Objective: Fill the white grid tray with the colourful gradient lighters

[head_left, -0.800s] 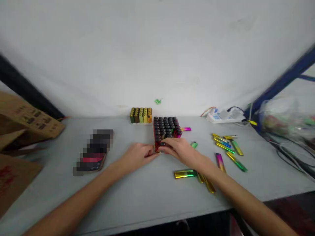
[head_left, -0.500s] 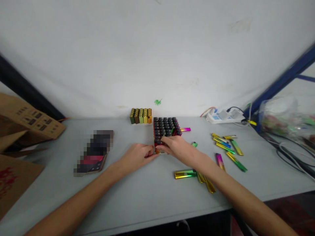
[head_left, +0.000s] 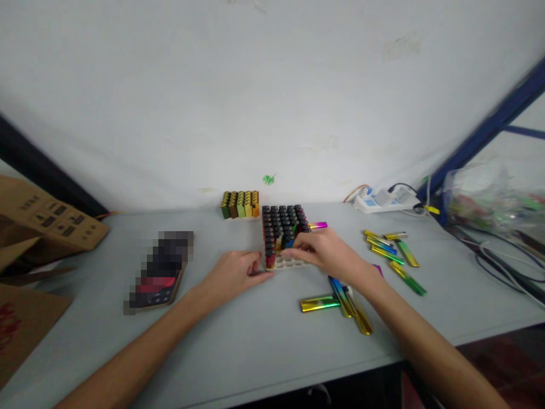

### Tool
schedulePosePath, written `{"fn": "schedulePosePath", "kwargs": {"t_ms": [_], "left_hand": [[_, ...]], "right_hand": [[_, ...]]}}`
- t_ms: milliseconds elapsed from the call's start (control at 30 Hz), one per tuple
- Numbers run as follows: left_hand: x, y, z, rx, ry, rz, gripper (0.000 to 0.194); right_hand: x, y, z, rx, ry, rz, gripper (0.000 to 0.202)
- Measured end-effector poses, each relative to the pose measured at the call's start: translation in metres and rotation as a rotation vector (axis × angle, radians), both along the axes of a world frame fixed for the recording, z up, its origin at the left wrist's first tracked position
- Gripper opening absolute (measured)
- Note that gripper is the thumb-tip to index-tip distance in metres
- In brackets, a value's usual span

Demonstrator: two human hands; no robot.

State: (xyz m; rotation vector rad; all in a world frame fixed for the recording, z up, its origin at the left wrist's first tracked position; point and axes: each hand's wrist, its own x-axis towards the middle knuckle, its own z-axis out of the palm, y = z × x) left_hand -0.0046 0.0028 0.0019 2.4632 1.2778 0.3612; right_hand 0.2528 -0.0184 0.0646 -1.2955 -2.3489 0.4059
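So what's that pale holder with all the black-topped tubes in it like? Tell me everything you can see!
The holder is a pale tray, plastic by its look, resting level on the grey table. Round, unfilled holes show along its near edge. Behind them, upright black-topped tubes stand in tight rows, hiding most of it; a red one stands at the near left corner. The left grip is at that corner, perhaps touching it. The right grip covers its near right part.
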Motion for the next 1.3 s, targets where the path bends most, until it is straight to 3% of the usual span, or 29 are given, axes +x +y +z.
{"fn": "schedulePosePath", "kwargs": {"t_ms": [133, 267, 367, 500, 600, 733, 833, 1000, 1133, 1233, 1300], "left_hand": [[-0.002, 0.003, -0.005, 0.062, 0.006, 0.015, 0.043], [-0.002, 0.005, -0.008, 0.056, 0.002, -0.011, 0.044], [-0.001, 0.004, -0.004, 0.024, -0.004, -0.012, 0.041], [0.002, 0.003, 0.002, 0.012, 0.005, -0.004, 0.04], [0.002, 0.003, 0.003, 0.012, 0.021, -0.006, 0.041], [0.002, 0.004, 0.003, 0.031, 0.039, 0.003, 0.041], [0.003, 0.004, 0.003, 0.038, 0.04, 0.009, 0.041], [0.003, 0.002, 0.003, 0.038, -0.008, 0.008, 0.039], [0.003, 0.002, 0.002, 0.038, -0.022, 0.005, 0.037], [0.003, 0.001, 0.001, 0.025, -0.017, 0.007, 0.037], [0.004, 0.001, 0.001, 0.017, -0.011, 0.007, 0.038]], "right_hand": [[0.056, -0.009, 0.011, 0.005, 0.047, -0.137, 0.04], [0.093, -0.037, 0.007, -0.114, 0.003, -0.14, 0.031], [0.102, -0.068, -0.01, -0.176, -0.093, -0.138, 0.034], [0.1, -0.104, -0.035, -0.266, -0.161, -0.305, 0.038], [0.094, -0.117, -0.043, -0.348, -0.129, -0.377, 0.034], [0.088, -0.114, -0.041, -0.417, -0.045, -0.365, 0.026], [0.086, -0.103, -0.042, -0.333, -0.068, -0.414, 0.023], [0.088, -0.081, -0.047, -0.138, -0.008, -0.375, 0.023], [0.086, -0.064, -0.048, -0.163, 0.377, -0.361, 0.026], [0.079, -0.054, -0.045, -0.324, 0.705, -0.227, 0.026], [0.072, -0.047, -0.038, -0.425, 0.804, -0.121, 0.029]]}}
